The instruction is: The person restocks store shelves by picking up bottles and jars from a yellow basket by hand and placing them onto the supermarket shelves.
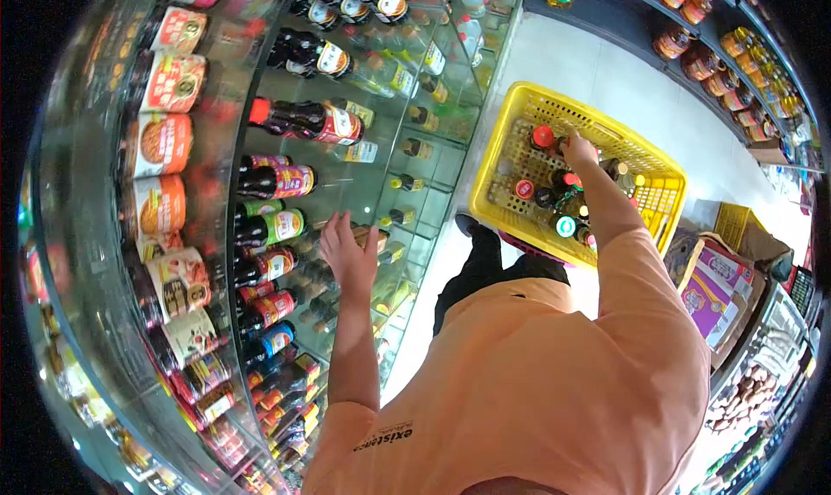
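Observation:
My left hand (348,251) is at the glass shelf on the left, fingers spread, with nothing held. It is beside the rows of dark sauce bottles, near one with a green label (284,226). My right hand (578,151) reaches down into a yellow plastic basket (495,159). Its fingers are curled at a dark bottle beside a red cap (543,136); the palm side is hidden. Several more bottles stand in the basket, one with a red cap (525,189) and one with a green-and-white cap (565,226).
A dark bottle with a red cap (303,119) lies near the upper shelf edge. Labelled jars (162,205) line the far-left shelf. Jars of red food (723,81) and bottles of yellow oil (762,58) fill the shelf at upper right. Cardboard boxes (714,292) are stacked at right.

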`<state>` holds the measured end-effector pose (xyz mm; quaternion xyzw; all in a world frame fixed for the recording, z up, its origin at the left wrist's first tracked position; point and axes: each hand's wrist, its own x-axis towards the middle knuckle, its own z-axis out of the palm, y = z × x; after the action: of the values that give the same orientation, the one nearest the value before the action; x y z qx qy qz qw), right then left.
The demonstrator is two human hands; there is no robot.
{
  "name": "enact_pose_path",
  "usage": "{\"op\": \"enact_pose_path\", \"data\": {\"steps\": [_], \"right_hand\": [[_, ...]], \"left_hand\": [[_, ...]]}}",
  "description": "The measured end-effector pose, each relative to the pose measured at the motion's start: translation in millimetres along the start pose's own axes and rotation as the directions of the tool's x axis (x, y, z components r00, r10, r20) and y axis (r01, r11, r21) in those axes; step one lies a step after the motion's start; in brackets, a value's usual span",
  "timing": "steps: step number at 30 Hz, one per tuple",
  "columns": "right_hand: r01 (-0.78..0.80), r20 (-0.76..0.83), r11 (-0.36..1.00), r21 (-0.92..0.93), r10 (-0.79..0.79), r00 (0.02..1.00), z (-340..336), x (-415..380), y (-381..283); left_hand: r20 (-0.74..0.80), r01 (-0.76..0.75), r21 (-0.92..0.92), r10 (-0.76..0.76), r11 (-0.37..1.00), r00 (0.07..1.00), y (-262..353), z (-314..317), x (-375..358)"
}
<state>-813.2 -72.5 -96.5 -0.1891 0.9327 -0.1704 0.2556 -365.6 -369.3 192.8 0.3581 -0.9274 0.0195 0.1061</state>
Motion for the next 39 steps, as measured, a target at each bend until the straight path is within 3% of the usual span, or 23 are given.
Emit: {"op": "enact_pose_path", "data": {"steps": [4,6,8,10,13,14,15,17,19,20,21,22,23,24,26,28,31,33,35,36,37,38,39], "right_hand": [[0.012,0.001,0.996,-0.09,-0.012,1.0,-24.8,-35.8,-12.7],[0.105,-0.092,0.988,-0.117,-0.116,0.989,-36.1,-53.6,-0.3],[0.122,-0.085,0.99,-0.076,-0.129,0.988,-93.2,-109.4,-31.1],[0.295,-0.168,0.954,0.057,-0.283,0.944,-127.3,-144.0,-39.1],[0.37,-0.225,0.924,0.099,-0.341,0.913,-192.1,-203.8,-60.9],[0.385,-0.224,0.918,0.096,-0.357,0.907,-210.0,-219.3,-62.2],[0.454,-0.238,0.875,0.167,-0.411,0.88,-227.5,-232.6,-62.5],[0.529,-0.249,0.816,0.234,-0.476,0.844,-256.6,-257.5,-64.0],[0.562,-0.172,0.628,0.538,-0.57,0.803,-278.3,-278.4,-69.2],[0.572,-0.159,0.622,0.535,-0.59,0.791,-284.8,-285.5,-73.3],[0.503,-0.103,0.557,0.661,-0.597,0.796,-289.9,-291.7,-78.6],[0.415,-0.043,0.486,0.77,-0.609,0.792,-293.4,-297.0,-85.3],[0.326,0.007,0.422,0.846,-0.621,0.784,-294.6,-302.2,-93.0],[0.329,0.023,0.423,0.844,-0.643,0.766,-291.1,-304.6,-100.9],[0.226,0.026,0.246,0.943,-0.73,0.683,-278.4,-305.7,-118.8],[0.194,0.059,0.245,0.95,-0.749,0.66,-262.6,-308.4,-136.5],[0.109,0.168,0.31,0.944,-0.741,0.651,-232.2,-321.1,-169.9],[0.038,0.245,0.324,0.945,-0.781,0.575,-197.4,-330.0,-192.2],[-0.032,0.309,0.346,0.938,-0.788,0.532,-159.5,-352.1,-220.9],[-0.071,0.348,0.363,0.929,-0.792,0.502,-140.5,-365.1,-233.9],[-0.125,0.357,0.338,0.933,-0.82,0.447,-120.5,-380.7,-247.5],[-0.081,0.406,0.412,0.908,-0.815,0.414,-98.4,-391.2,-257.6],[-0.105,0.427,0.419,0.902,-0.829,0.362,-79.2,-405.5,-266.0]], "left_hand": [[-0.03,0.006,0.011,-0.006,1.0,1.0,-0.7,-0.2,1.4],[-0.024,0.034,0.004,-0.034,0.999,0.999,3.7,-2.7,-1.7],[-0.086,0.013,-0.034,-0.016,0.999,0.996,4.2,-2.9,-4.8],[-0.164,-0.008,-0.064,-0.002,0.998,0.986,1.7,-3.3,-8.3],[-0.331,-0.106,-0.096,0.069,0.99,0.941,8.1,-13.4,-23.0],[-0.34,-0.094,-0.09,0.058,0.991,0.939,18.2,-15.4,-32.6],[-0.325,-0.021,-0.287,-0.076,0.958,0.943,34.2,-14.0,-43.5],[-0.191,0.083,-0.606,-0.246,0.791,0.95,55.6,14.2,-72.6],[-0.045,0.103,-0.707,-0.189,0.7,0.981,107.2,8.8,-98.0],[-0.061,0.033,-0.744,-0.118,0.667,0.991,129.6,6.1,-111.1],[0.185,0.21,-0.901,-0.101,0.38,0.978,151.6,2.0,-121.9],[0.323,0.323,-0.946,-0.028,-0.003,0.946,169.5,3.1,-135.3],[0.324,0.332,-0.906,0.077,-0.262,0.943,183.7,1.1,-142.5],[0.521,0.498,-0.739,0.084,-0.453,0.85,194.6,3.1,-155.1],[0.495,0.591,-0.409,0.376,-0.695,0.784,199.4,-25.1,-172.5],[0.374,0.582,-0.423,0.451,-0.695,0.81,193.0,-36.1,-194.9],[0.468,0.553,-0.56,0.316,-0.617,0.825,170.9,-57.2,-237.9],[0.477,0.508,-0.593,0.235,-0.625,0.847,155.7,-75.5,-268.5],[0.52,0.482,-0.784,0.01,-0.392,0.854,139.8,-99.3,-304.9],[0.518,0.472,-0.786,-0.007,-0.4,0.856,131.9,-98.4,-327.9],[0.513,0.388,-0.727,-0.071,-0.566,0.856,124.7,-90.8,-354.0],[0.513,0.276,-0.649,-0.139,-0.709,0.847,121.4,-96.5,-374.0],[0.555,0.22,-0.646,-0.252,-0.731,0.793,121.9,-105.0,-397.2]]}}
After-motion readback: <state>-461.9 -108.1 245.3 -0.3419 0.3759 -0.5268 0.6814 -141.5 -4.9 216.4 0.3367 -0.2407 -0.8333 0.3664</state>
